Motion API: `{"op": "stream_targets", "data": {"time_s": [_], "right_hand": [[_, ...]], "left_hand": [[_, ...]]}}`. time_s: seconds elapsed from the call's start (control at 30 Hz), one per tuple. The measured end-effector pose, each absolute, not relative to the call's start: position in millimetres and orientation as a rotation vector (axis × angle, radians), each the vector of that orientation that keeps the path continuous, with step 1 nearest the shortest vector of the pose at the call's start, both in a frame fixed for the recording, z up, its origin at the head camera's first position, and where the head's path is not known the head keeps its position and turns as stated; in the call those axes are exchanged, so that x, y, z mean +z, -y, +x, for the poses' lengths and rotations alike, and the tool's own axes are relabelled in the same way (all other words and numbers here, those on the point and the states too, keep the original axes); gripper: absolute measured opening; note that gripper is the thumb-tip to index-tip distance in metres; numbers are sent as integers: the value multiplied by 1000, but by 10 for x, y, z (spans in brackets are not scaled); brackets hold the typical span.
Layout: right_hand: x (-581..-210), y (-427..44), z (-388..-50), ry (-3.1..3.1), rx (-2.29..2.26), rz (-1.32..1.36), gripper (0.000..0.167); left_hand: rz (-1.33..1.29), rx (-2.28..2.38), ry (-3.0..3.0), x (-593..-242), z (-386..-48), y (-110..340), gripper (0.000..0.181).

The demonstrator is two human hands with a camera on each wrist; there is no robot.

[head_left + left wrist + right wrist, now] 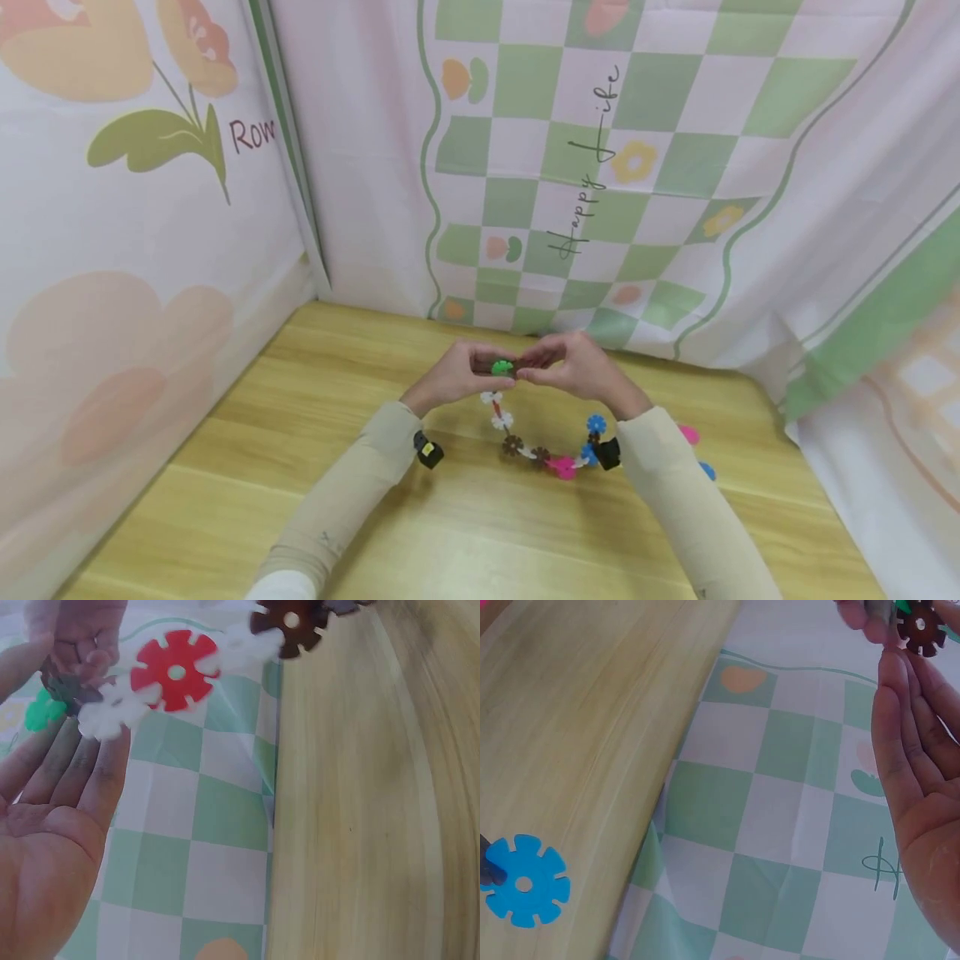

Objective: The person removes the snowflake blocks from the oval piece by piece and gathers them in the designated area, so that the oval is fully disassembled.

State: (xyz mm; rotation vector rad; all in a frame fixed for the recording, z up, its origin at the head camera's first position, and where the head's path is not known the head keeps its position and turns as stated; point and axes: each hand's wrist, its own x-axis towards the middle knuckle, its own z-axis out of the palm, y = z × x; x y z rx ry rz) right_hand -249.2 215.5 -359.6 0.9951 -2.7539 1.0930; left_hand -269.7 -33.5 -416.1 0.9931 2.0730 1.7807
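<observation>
A curved chain of notched plastic snowflake discs [513,445], in white, red, brown, pink and blue, hangs below the hands. Near its raised end, my left hand [459,375] holds the chain between thumb and long, extended fingers, beside a green disc [502,367]. Opposite, the fingertips of my right hand [573,367] meet the left ones and pinch a brown disc [921,628]. In the left wrist view a white disc [116,709] and a red disc [176,671] lead away from this end. The fingers partly hide the joint.
A loose-looking pink piece [688,434] and a blue piece [707,471] lie right of the right forearm, partly hidden by it. Black wrist cameras [429,452] sit under both wrists. Beyond the wooden table [465,533] hangs a checked curtain [592,208].
</observation>
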Motion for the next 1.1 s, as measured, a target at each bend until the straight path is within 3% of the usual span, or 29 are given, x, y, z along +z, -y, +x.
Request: {"op": "stream_targets", "data": {"time_s": [0.53,1.1], "right_hand": [[-3556,-2250,-2451,2763,1117,893,24],[-3532,-2212,-2479,2820,1142,943,29]], "left_hand": [[956,1895,-2033,-4229,-2684,372,20],[1003,1906,-2052,-4197,-2680,340,19]]}}
